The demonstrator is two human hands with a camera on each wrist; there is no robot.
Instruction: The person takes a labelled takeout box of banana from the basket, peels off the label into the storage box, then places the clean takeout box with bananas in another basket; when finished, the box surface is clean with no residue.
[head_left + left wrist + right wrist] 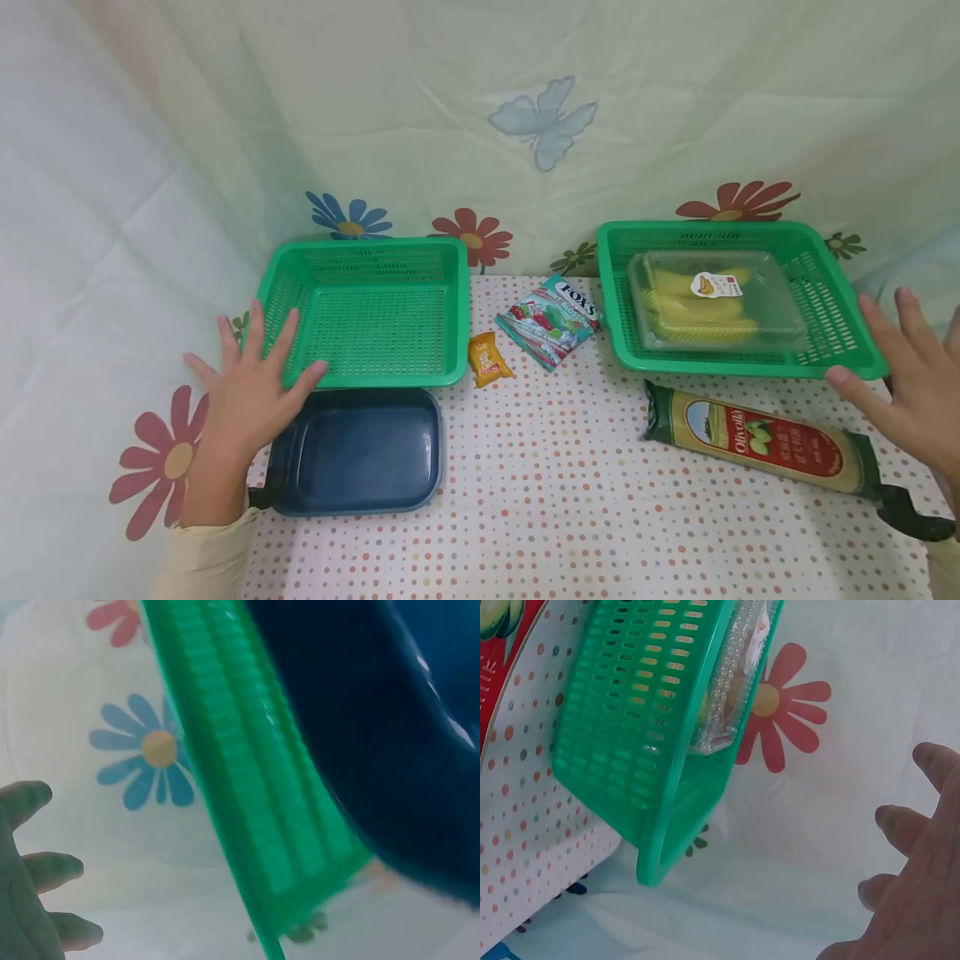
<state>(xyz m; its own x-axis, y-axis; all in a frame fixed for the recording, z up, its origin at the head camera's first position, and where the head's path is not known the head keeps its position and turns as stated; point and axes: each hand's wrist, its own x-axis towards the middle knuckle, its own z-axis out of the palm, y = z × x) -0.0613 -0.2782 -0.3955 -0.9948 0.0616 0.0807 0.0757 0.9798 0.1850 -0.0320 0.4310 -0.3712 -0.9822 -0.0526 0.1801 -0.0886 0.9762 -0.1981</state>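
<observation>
My left hand (251, 392) is held with fingers spread near the left green basket (390, 375) and the dark blue tray (367, 454), and it grips nothing. At the far right my right hand (918, 383) also has its fingers spread, beside the right green basket (738, 365). That basket holds a clear plastic box of bananas (697, 304) with a label on its lid. In front of it lies a long pack of Olivoilà pasta (772, 442). Between the baskets are a FOX'S candy bag (551, 321) and a small orange-yellow packet (489, 360).
A dotted cloth (555, 500) covers the table. Behind it and at both sides hangs a pale curtain (420, 108) printed with flowers and a butterfly. Black straps (911, 512) show at the wrists.
</observation>
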